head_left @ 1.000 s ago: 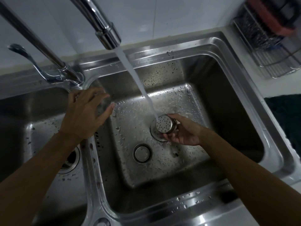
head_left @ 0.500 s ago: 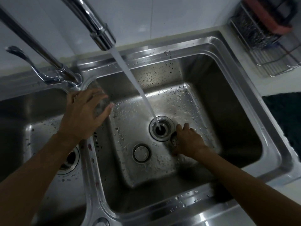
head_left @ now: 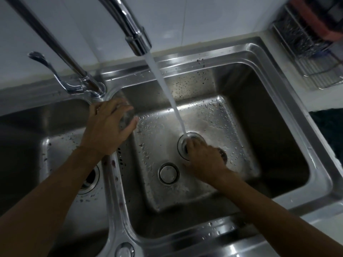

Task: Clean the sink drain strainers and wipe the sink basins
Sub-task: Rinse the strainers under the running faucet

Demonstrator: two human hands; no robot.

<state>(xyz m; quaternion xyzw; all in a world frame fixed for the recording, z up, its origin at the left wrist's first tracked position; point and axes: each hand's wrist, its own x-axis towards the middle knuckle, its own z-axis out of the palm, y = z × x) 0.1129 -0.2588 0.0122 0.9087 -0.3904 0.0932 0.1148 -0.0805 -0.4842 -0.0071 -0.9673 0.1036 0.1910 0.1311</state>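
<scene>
left hand (head_left: 106, 127) flat on divider (head_left: 114, 184), bracing I guess | right hand (head_left: 203, 158) dug into drain (head_left: 181, 143) under the stream (head_left: 167, 86), rinsing; grip couldn't tell

White tiled wall (head_left: 204, 25); wire rack (head_left: 315, 71) (dim light) on counter (head_left: 326, 101).

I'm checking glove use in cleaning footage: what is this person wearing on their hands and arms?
Nothing visible: the left hand and right hand are ungloved, and both forearms are bare, with no sleeve, watch or wristband in view.
</scene>
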